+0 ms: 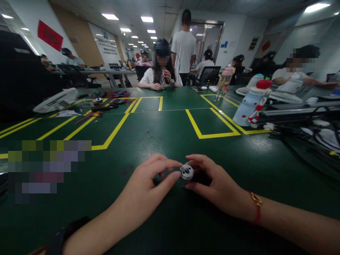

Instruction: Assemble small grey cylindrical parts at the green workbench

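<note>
- small round silver metal motor (187, 173) sits low in the frame's centre, on the dark green surface (170, 134).
- left hand (148, 187) fingers pinch its left edge.
- right hand (215, 184) fingers grip its right side.

I sit in open-plan workshop hall: long green table (164, 131) taped with yellow bays (212, 124), colored wire heaps (114, 95), seated co-workers (159, 67), strip ceiling lights (110, 16).

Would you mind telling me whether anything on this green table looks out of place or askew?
Nothing about the small metal motor stands out: it sits between the left hand and right hand. Farther off, a white fan lies tipped over, and coloured wires are strewn loosely beside it.
</note>
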A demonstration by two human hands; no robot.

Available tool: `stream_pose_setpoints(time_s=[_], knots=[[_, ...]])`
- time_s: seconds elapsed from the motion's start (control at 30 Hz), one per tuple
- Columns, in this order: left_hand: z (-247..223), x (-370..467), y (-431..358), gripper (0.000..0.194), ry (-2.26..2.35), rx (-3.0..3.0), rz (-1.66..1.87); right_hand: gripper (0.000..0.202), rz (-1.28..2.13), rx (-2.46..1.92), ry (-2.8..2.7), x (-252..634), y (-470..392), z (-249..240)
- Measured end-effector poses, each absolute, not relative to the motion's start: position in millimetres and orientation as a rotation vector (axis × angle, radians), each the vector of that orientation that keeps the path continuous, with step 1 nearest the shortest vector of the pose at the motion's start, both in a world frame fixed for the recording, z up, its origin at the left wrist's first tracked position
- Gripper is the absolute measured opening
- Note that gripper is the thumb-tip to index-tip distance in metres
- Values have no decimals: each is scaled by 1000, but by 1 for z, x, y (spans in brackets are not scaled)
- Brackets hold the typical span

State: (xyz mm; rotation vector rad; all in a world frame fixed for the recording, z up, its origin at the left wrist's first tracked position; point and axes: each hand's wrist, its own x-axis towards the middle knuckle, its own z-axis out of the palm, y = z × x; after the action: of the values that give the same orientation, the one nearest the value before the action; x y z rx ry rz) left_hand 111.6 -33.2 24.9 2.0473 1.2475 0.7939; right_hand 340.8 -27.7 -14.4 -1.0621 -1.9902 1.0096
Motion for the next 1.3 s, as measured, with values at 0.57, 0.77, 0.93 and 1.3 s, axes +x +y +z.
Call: stream_pose_setpoints(time_s=[0.57,0.77,0.93,1.3], knots=[[-9,121,-22,9,1394,2196,618,48,684,-1159,-2105,344,-29,-5],[15,99,-18,29,1405,2043,654,50,275,-1662,-1840,405,17,21],[21,45,-10,39,1647,1949,704,48,-30,-2187,-1551,512,72,39],[7,23,-4,46,1795,1804,672,49,-107,-1406,-2306,397,14,17]])
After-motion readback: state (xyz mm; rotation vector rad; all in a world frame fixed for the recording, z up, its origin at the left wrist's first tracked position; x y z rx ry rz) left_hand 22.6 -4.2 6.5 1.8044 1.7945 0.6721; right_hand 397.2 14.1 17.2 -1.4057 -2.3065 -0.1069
